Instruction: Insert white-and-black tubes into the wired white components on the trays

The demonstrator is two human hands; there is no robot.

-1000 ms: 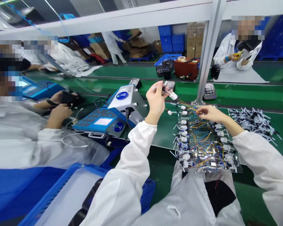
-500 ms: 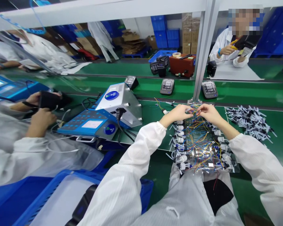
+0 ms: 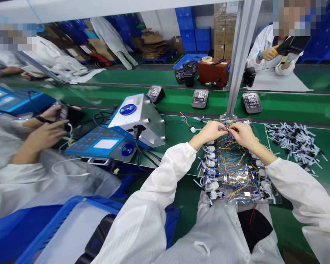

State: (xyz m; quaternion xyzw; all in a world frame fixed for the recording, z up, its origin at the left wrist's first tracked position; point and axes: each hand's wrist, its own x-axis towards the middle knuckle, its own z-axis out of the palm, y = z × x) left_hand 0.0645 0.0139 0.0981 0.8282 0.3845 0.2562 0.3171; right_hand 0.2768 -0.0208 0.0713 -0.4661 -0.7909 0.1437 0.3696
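Observation:
My left hand (image 3: 213, 131) and my right hand (image 3: 243, 135) meet over the far end of a clear plastic tray (image 3: 232, 178). Both are closed, thumbs and forefingers pinching thin coloured wires, with the fingertips almost touching. The pinched ends are too small to make out. Along both sides of the tray lie several small white cylindrical parts (image 3: 212, 186) with black ends and tubing. Red, blue and yellow wires (image 3: 235, 161) run across its middle. One loose white part (image 3: 193, 129) with wires lies on the green bench left of my left hand.
A heap of black-and-white tube pieces (image 3: 297, 143) is right of the tray. To the left stands a blue-and-silver tester (image 3: 134, 113) with black cables. Display monitors (image 3: 200, 99) sit on the green belt behind a metal post (image 3: 236, 66). Co-workers handle devices left and across.
My hands stay at the tray's far end, fingertips slightly closer together. The belt monitors have shifted right. The left co-worker's nearer hand has spread its fingers by the dark device.

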